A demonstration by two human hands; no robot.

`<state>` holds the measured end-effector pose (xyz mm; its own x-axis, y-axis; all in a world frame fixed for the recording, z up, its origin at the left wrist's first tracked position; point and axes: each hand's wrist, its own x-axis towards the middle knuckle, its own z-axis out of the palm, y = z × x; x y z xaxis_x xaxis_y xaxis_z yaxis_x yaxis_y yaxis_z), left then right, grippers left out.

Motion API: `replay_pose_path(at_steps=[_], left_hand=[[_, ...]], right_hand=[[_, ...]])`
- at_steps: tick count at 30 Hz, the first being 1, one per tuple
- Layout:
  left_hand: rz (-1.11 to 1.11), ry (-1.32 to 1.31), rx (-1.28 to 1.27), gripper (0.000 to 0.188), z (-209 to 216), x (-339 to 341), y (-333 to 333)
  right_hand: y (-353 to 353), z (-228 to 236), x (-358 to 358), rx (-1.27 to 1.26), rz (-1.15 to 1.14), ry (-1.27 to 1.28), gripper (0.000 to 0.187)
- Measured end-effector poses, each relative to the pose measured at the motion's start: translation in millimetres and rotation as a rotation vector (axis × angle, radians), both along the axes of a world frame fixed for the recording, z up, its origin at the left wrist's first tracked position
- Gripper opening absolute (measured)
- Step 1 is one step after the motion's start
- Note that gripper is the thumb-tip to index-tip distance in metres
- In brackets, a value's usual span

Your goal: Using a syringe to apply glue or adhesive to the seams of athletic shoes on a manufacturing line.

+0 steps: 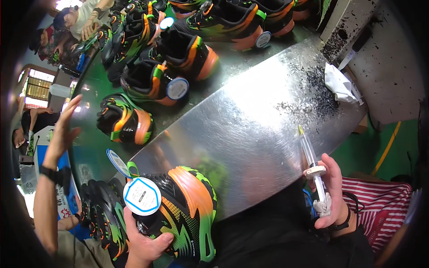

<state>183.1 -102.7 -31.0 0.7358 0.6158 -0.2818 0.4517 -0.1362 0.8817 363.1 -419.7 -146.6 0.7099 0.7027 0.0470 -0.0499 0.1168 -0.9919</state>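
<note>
My left hand (149, 243) is closed around a black, green and orange sneaker (194, 196) at the near edge of the worktop. A round white and blue hang tag (142, 196) lies over the shoe, beside a second tag (118, 163) on a green loop. On the right, my right hand (333, 192) grips a clear syringe (308, 149) with a yellowish tip pointing away from me. White wrapping covers its plunger end and a pale ring sits round its flange. The syringe is apart from the sneaker.
A steel sheet (250, 147) carries black crumbs and a crumpled white cloth (338, 84). Several similar sneakers (149, 82) stand on the green surface beyond. More shoes (100, 214) are stacked at left, near a co-worker's raised hand (65, 129). Red-and-white striped fabric (380, 201) hangs at right.
</note>
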Motion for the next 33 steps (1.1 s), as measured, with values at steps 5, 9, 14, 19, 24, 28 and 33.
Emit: replay_pose_path(at_steps=[5,9,14,19,24,28,33], left_hand=[[-0.148,0.203,0.043,0.113,-5,0,9],[-0.066,0.119,-0.042,0.116,-4,7,7],[-0.048,0.133,0.033,0.115,4,-1,8],[0.119,-0.042,0.749,0.091,64,-37,50],[0.137,0.313,1.057,0.045,146,-60,128],[-0.443,0.356,1.562,0.049,131,12,172],[-0.674,0.511,1.488,0.053,45,59,205]], right_hand=[[-4,5,2,0.039,0.014,0.004,0.123],[-5,8,-5,-0.087,-0.023,0.063,0.132],[-6,3,-6,-0.115,-0.003,-0.011,0.123],[-1,-2,-4,-0.147,-0.021,-0.064,0.123],[3,0,-3,-0.112,-0.030,-0.021,0.127],[19,12,-8,-0.156,-0.141,0.087,0.136],[31,17,-13,-0.155,-0.213,0.166,0.138]])
